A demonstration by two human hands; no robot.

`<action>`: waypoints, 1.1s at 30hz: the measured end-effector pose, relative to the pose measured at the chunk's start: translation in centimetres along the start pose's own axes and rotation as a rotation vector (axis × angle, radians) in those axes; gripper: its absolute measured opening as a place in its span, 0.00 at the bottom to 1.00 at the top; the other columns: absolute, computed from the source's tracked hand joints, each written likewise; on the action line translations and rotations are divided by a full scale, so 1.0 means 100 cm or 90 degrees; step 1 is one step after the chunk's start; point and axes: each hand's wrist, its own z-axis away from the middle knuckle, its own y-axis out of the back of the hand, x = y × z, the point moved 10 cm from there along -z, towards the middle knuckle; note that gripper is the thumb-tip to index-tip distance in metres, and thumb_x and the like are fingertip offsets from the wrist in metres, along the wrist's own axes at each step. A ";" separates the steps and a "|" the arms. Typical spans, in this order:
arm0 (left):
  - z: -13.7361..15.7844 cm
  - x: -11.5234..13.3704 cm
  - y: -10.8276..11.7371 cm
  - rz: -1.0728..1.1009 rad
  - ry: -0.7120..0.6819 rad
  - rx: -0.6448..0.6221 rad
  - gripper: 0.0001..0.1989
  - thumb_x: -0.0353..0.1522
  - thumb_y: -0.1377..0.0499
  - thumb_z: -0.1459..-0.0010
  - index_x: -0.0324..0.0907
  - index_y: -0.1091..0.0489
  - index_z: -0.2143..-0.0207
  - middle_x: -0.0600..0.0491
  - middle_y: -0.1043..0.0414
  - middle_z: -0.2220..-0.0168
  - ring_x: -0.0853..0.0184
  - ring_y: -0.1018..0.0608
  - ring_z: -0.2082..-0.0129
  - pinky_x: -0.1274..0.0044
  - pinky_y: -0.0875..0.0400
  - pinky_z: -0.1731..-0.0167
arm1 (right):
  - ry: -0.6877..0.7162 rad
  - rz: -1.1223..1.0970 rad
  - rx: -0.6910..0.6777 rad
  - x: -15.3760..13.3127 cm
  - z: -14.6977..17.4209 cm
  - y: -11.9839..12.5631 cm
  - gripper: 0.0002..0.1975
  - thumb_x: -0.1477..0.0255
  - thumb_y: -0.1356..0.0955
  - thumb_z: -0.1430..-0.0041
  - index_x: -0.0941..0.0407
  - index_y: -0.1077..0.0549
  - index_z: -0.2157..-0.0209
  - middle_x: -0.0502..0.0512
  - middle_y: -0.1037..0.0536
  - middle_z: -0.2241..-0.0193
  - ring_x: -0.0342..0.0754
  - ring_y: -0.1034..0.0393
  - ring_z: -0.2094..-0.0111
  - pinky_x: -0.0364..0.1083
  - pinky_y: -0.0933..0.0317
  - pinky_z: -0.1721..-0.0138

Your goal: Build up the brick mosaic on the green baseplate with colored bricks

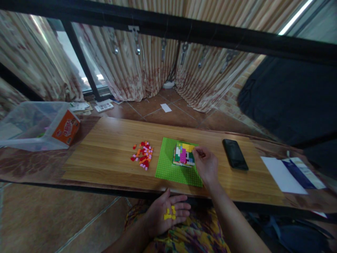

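My left hand [168, 212] lies palm up in front of the table edge, fingers stretched out, with several small yellow toy bricks [170, 216] resting on the palm. A bright green baseplate [165, 165] lies on the table, bearing a low block build [183, 154] in yellow, white, magenta, green and blue. Over the baseplate's right side, my right hand [207, 165] has its fingertips pinched together at the build's upper right edge, beside its yellow bricks. Whatever sits between those fingertips is hidden.
Left of the baseplate lies a loose pile of red, orange and pink bricks [143, 154]. A black phone [235, 154] and white paper [283, 175] lie to the right. A clear plastic bin [34, 140] stands at far left. A dark bar [168, 26] crosses above.
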 end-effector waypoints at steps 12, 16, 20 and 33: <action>0.000 -0.001 -0.001 0.001 0.004 0.002 0.33 0.50 0.53 0.44 0.31 0.34 0.51 0.39 0.28 0.59 0.61 0.25 0.63 0.71 0.39 0.58 | -0.048 -0.090 -0.033 0.007 -0.005 -0.014 0.08 0.67 0.35 0.51 0.55 0.26 0.75 0.52 0.23 0.76 0.47 0.30 0.73 0.45 0.38 0.70; -0.001 -0.001 0.001 -0.006 0.001 -0.007 0.33 0.51 0.52 0.45 0.31 0.35 0.50 0.39 0.28 0.59 0.60 0.26 0.62 0.70 0.39 0.58 | -0.049 -0.076 -0.028 0.006 -0.008 -0.014 0.08 0.68 0.35 0.50 0.56 0.26 0.74 0.53 0.23 0.76 0.47 0.30 0.73 0.45 0.39 0.69; 0.002 0.001 -0.001 0.012 -0.003 -0.028 0.34 0.50 0.53 0.44 0.31 0.36 0.49 0.38 0.28 0.57 0.59 0.26 0.61 0.70 0.40 0.56 | -0.049 -0.095 -0.041 0.005 -0.002 -0.010 0.08 0.68 0.35 0.50 0.57 0.26 0.74 0.53 0.24 0.76 0.47 0.30 0.73 0.45 0.39 0.68; 0.011 0.005 -0.031 0.071 -0.023 -0.127 0.34 0.50 0.58 0.42 0.31 0.38 0.47 0.40 0.30 0.56 0.58 0.31 0.52 0.68 0.47 0.49 | 0.184 -0.039 -0.447 -0.045 0.157 -0.017 0.09 0.74 0.37 0.41 0.52 0.26 0.62 0.54 0.26 0.63 0.48 0.33 0.61 0.48 0.38 0.59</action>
